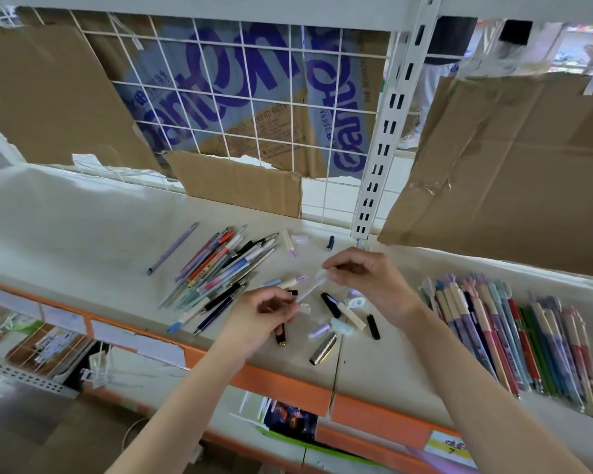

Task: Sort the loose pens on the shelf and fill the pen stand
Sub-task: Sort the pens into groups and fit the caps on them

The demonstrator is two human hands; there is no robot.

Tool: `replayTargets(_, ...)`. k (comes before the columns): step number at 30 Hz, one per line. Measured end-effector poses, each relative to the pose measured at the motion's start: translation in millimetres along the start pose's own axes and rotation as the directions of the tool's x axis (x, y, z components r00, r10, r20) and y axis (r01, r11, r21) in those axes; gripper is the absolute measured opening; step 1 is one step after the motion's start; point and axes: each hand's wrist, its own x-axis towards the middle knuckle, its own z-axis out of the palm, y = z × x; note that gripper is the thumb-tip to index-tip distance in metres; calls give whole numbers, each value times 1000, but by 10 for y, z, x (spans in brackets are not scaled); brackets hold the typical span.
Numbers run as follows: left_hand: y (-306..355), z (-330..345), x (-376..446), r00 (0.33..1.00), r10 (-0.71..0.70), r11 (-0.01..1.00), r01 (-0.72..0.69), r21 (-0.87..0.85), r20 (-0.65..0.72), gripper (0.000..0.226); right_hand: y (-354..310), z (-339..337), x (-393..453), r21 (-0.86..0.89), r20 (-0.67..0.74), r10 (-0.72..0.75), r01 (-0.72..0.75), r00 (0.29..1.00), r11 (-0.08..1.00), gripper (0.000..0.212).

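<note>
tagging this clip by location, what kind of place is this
Probably a stationery shop or its stockroom: a retail shelf with an orange price-label rail, a white slotted upright, and pens sorted in a row.

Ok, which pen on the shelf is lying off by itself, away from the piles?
The lilac pen, alone left of the loose pile; every other pen touches a neighbour.

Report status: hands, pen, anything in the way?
Left hand and right hand pinch one pale translucent pen. Loose caps scattered beneath. No stand visible.
</note>
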Motion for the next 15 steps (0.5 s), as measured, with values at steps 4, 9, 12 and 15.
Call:
replayTargets(4,-16,59,29,981,164,971,-143,192,-102,20,-35,56,-18,-21,-30,-5,4,1000,1000,17)
replayTargets(9,-93,183,0,960,251,941,-212,265,-122,22,14,74,-55,-50,-61,55,-58,997,997,12)
replayTargets(12,-66,206,51,996,83,995,-81,60,-28,16,39,122,-65,21,-127,64,-62,990,998,7)
replayTargets(15,-26,228,80,999,48,999,-48,22,12,21,47,194,-82,137,-128,96,-78,987,988,15)
